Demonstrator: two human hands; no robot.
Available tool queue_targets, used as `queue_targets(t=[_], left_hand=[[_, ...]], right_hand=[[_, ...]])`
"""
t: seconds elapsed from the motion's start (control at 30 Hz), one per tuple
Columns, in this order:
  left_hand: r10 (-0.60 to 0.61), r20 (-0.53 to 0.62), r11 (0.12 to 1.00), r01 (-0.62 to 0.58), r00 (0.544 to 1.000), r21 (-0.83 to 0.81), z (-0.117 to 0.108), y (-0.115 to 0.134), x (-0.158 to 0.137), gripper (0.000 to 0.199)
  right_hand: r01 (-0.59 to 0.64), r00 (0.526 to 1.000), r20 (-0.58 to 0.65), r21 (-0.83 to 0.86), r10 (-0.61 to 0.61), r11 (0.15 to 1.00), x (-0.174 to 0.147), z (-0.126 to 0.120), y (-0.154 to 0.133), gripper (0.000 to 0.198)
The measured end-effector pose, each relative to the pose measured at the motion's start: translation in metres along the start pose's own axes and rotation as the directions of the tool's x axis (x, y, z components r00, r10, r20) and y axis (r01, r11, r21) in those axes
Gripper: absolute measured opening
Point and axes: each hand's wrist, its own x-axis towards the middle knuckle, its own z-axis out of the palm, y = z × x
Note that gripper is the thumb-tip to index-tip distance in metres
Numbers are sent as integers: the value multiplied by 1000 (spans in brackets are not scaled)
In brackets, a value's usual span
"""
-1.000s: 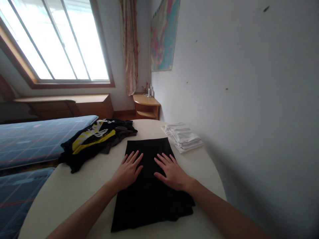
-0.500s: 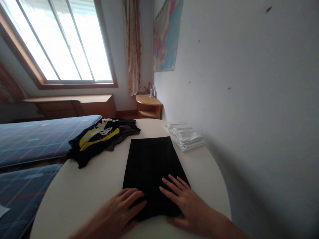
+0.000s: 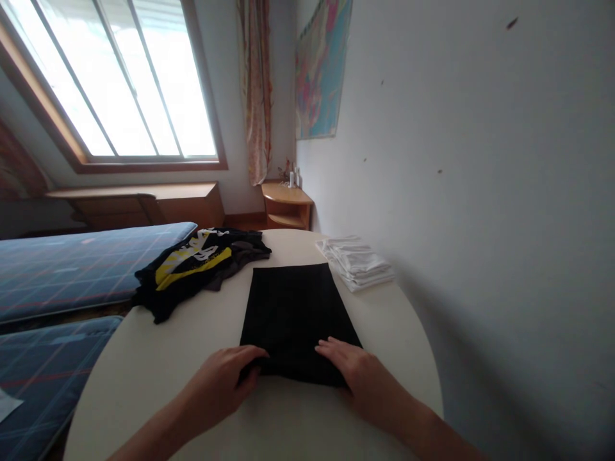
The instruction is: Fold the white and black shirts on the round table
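A black folded garment lies on the round white table in front of me; its exact kind does not show. My left hand grips its near left corner, thumb beneath and fingers on top. At the near right corner, my right hand holds the cloth the same way, with its thumb hidden. Between my hands the near edge is lifted a little and curls over. The far edge rests flat on the table.
A black, yellow and grey printed garment lies crumpled at the table's far left. White folded cloth sits at the far right, near the wall. Blue plaid mattresses stand to the left, and a wooden corner shelf is beyond.
Both hands have gone from lying spread on the black cloth to gripping its near corners. The near edge has moved away from me, so the cloth looks shorter.
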Motion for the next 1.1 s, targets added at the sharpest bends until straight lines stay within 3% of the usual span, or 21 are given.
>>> queue_targets(t=[0.13,0.23,0.37,0.53,0.67,0.9,1.1], left_hand=[[163,75,986,-164,984,0,-2,-1,-8,36],[259,85,965,-262,962,23,-3,-4,-19,65],[310,78,948,-314,948,43,-3,-13,-26,87],[334,62,941,-336,941,44,-3,-23,-25,67],[338,20,940,-339,941,30,-9,-16,-27,51],[271,146,962,-261,951,-85,-21,4,-25,36],[237,-8,967,-237,971,-95,-16,-8,-24,31]], right_hand=[[-126,991,-34,107,130,986,1,-20,4,60],[-142,989,-35,119,147,983,6,-32,4,44],[-132,990,-38,115,137,985,10,-36,4,41],[-34,999,7,112,33,993,4,-32,3,53],[23,998,63,28,-25,999,-7,-29,-4,63],[52,983,174,2,-52,999,-17,-37,-14,58],[56,985,154,156,-81,986,-22,-47,-1,68]])
